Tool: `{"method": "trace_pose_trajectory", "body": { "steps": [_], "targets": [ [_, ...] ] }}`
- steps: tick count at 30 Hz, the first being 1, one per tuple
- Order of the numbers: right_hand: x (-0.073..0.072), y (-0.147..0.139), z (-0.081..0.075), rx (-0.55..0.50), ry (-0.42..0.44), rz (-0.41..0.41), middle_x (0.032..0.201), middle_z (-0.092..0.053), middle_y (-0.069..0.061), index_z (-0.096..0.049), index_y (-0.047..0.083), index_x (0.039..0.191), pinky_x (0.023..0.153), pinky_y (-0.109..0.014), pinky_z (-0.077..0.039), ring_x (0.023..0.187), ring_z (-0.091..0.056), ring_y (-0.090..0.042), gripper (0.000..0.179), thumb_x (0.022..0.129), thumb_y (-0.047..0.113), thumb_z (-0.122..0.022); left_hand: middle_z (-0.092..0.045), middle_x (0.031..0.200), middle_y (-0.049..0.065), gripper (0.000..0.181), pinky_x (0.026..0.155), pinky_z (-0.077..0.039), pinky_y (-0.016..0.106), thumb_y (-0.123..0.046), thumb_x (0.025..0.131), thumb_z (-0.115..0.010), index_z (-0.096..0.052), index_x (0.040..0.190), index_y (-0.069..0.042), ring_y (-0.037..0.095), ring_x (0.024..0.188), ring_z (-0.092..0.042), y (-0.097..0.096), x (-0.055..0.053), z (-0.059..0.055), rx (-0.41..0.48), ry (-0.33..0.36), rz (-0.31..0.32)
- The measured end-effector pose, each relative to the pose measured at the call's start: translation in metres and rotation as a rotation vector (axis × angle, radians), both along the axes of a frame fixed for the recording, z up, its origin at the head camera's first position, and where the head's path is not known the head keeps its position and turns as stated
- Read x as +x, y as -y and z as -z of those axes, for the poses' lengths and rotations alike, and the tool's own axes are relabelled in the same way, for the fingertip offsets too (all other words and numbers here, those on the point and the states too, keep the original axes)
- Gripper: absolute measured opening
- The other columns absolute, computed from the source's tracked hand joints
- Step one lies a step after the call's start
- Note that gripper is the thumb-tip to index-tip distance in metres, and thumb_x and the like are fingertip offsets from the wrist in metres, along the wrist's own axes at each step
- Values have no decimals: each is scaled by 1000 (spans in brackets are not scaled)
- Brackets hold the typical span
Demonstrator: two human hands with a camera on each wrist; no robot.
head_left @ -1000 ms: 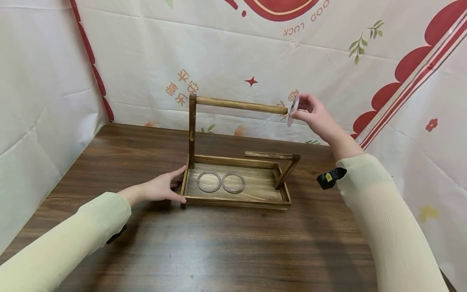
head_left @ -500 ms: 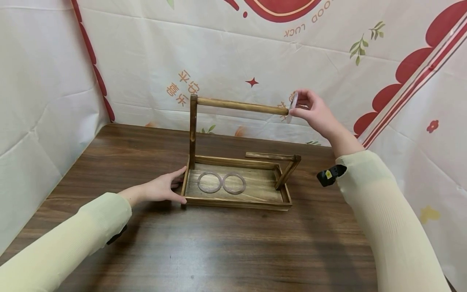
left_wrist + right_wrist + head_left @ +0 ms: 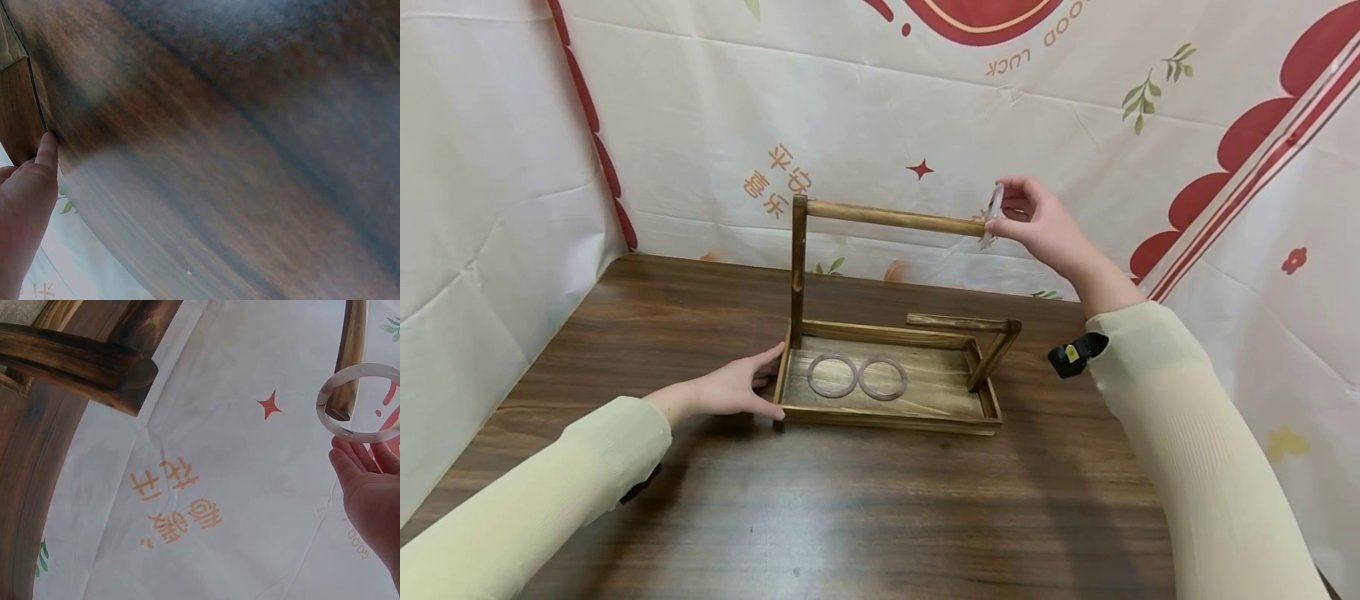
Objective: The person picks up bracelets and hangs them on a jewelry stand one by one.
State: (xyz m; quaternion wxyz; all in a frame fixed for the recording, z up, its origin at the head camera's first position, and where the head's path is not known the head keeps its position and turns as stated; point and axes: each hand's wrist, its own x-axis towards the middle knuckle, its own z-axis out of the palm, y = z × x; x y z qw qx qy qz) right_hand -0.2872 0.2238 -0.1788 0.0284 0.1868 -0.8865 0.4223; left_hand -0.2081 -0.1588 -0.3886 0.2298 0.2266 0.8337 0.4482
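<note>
A wooden bangle stand (image 3: 891, 423) has a shallow tray base, a tall post with a long bar (image 3: 895, 218) and a shorter arm (image 3: 958, 322). Two pale translucent bangles (image 3: 832, 395) (image 3: 882, 397) lie side by side in the tray. My left hand (image 3: 726, 388) holds the stand's left end, thumb at the front corner. Between the thumb and fingers of my right hand (image 3: 1045, 223) is another pale bangle (image 3: 997, 204), at the long bar's free end. In the right wrist view, the bar's tip shows within the bangle's ring (image 3: 328, 419); whether it passes through, I cannot tell.
The stand rests on a dark wood-grain table (image 3: 850, 500). A white printed cloth (image 3: 700, 108) hangs behind it and along both sides. Above the tray's right end rises the short arm's upright (image 3: 992, 357).
My right hand has moved left and slightly up with the bangle, which now overlaps the long bar's end. My left hand, the stand and the two bangles in the tray keep their places.
</note>
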Motion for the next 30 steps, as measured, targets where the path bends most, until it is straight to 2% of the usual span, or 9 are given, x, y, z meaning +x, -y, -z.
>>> {"method": "trace_pose_trajectory", "body": {
  "steps": [8,23,30],
  "targets": [
    [-3,4,0,17,7,-12,133,-39,-15,-30,1,141,115,-41,-27,132,-36,-32,62,88,14,-59,-13,153,28,107,109,-34,51,-27,80,-74,3,151,-3,45,135,-30,0,-1,1,5,3,-8],
    [-2,16,-3,42,21,-43,138,-36,-21,-27,3,145,116,-41,-26,136,-33,-32,68,87,13,-60,-14,153,29,107,108,-35,51,-29,81,-74,3,151,-3,45,134,-31,0,-1,0,-16,2,-14],
    [-3,21,-3,62,-1,-49,137,-38,-20,-29,3,145,116,-38,-27,135,-36,-31,68,86,14,-62,-14,153,27,108,108,-35,51,-29,80,-75,1,151,-2,45,134,-31,0,0,0,-21,-6,-23]
  ]
}}
